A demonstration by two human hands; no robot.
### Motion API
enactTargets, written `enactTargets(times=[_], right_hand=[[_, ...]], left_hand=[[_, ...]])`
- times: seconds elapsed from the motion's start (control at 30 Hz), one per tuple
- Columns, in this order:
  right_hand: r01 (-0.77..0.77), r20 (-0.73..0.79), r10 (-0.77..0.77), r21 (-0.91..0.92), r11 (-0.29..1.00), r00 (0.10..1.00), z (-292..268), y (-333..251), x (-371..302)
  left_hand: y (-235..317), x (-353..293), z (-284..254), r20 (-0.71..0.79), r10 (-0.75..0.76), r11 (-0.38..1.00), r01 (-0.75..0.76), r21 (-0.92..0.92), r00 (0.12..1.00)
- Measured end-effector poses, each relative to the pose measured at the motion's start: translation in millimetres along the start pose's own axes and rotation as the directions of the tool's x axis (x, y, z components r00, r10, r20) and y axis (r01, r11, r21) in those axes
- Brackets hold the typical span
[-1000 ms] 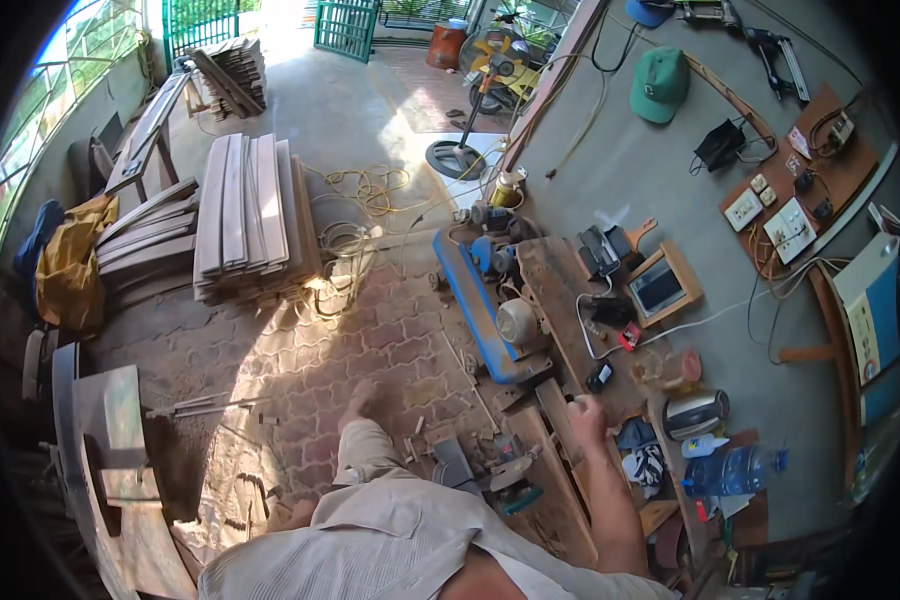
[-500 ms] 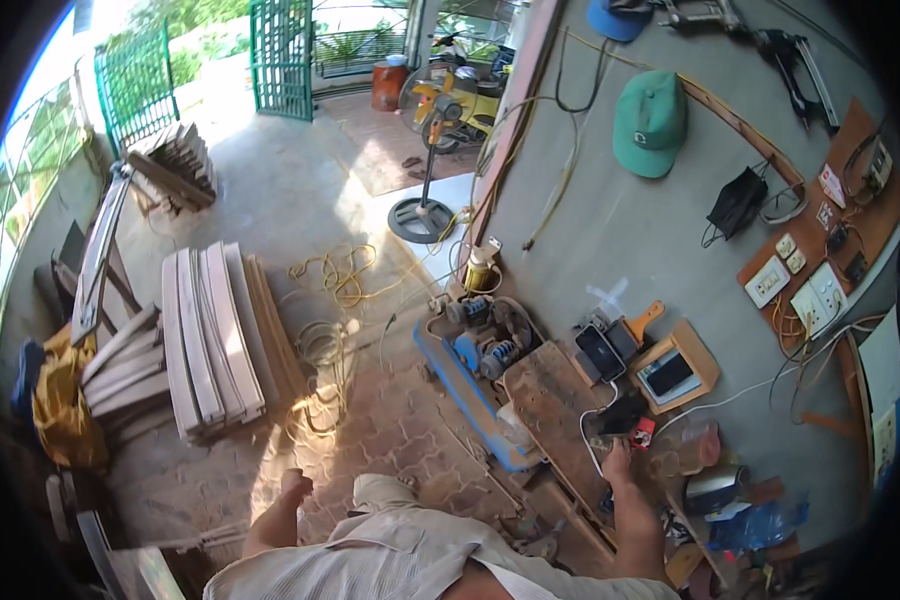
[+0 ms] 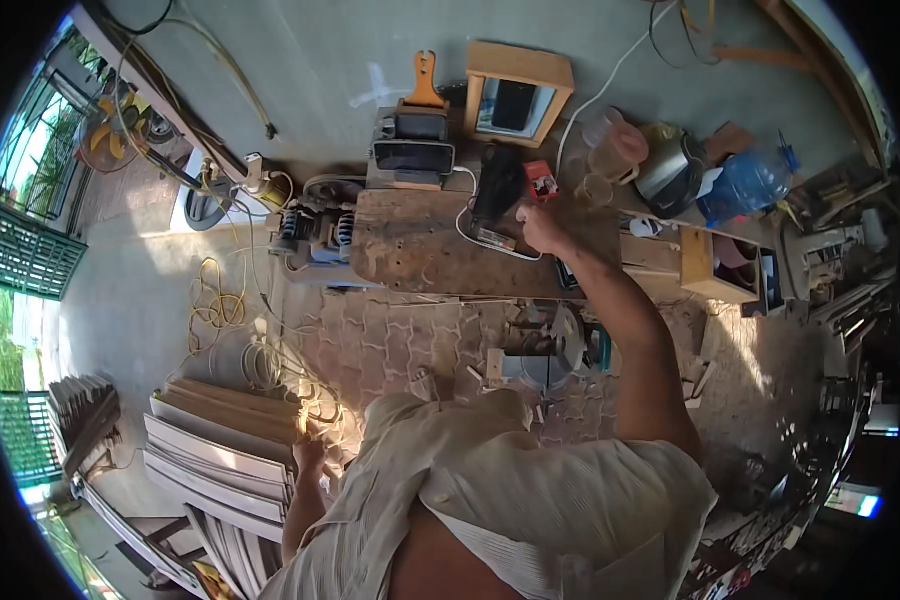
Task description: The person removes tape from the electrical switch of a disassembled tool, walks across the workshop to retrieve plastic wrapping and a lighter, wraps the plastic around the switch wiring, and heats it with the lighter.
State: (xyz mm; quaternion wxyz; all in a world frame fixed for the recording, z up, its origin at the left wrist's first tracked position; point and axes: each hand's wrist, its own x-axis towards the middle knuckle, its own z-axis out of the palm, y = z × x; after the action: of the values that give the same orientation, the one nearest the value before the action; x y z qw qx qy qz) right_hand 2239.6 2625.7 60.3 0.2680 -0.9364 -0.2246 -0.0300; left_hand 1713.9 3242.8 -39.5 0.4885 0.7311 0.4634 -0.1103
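My right hand (image 3: pixel 541 229) reaches over a worn wooden bench (image 3: pixel 410 240), its fingers curled in. Whatever they may hold is too small to make out. Close by lie a black cloth-like bundle (image 3: pixel 497 182), a small red packet (image 3: pixel 541 179) and a small pale flat item (image 3: pixel 496 239). A white cable (image 3: pixel 462 226) loops round these toward a phone (image 3: pixel 414 157) on a stand. Low on the left, my left hand (image 3: pixel 309 455) hangs beside a stack of curved wooden boards (image 3: pixel 215 455). Its fingers look closed, and their contents cannot be seen.
Against the wall stand a wooden-framed box (image 3: pixel 521 92), a pink jug (image 3: pixel 616 153), a metal kettle (image 3: pixel 670 178) and a blue water bottle (image 3: pixel 735 190). A saw-like machine (image 3: pixel 560 350) sits on the paved floor below the bench. Yellow cord (image 3: pixel 217 303) lies coiled at left.
My view has swung to the right, bringing the bench in front of me and the saw-like machine into sight. My right arm stays extended over the bench; my left hand now shows beside the boards.
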Motion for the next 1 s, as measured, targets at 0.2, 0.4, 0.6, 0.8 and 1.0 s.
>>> enactTargets(times=[0.2, 0.4, 0.6, 0.8, 1.0], right_hand=[[-0.017, 0.021, 0.025, -0.321, 0.947, 0.999, -32.7, -85.7, -36.9], [-0.121, 0.079, 0.14, -0.209, 0.97, 0.987, -4.8, -101.8, -13.8], [-0.169, -0.136, 0.147, -0.169, 0.971, 0.98, -15.2, -88.1, -42.4], [-0.45, -0.114, 0.439, -0.102, 0.887, 0.891, -5.6, -104.1, -40.9], [-0.442, -0.285, 0.559, 0.384, 0.811, 0.779, -47.1, -185.5, -108.4]], left_hand=[[13.8, 20.2, 11.2, 0.078, 0.086, 0.846, -0.114, 0.52, 0.993], [-6.6, 43.1, 63.1, 0.099, 0.399, 0.585, -0.337, 0.738, 0.911], [70.7, 73.0, 145.5, 0.478, 0.376, 0.426, -0.606, 0.672, 0.794], [164.0, 129.0, 184.5, 0.611, 0.214, 0.435, -0.634, 0.639, 0.763], [195.9, 213.9, 215.8, 0.782, -0.031, 0.465, -0.684, 0.562, 0.622]])
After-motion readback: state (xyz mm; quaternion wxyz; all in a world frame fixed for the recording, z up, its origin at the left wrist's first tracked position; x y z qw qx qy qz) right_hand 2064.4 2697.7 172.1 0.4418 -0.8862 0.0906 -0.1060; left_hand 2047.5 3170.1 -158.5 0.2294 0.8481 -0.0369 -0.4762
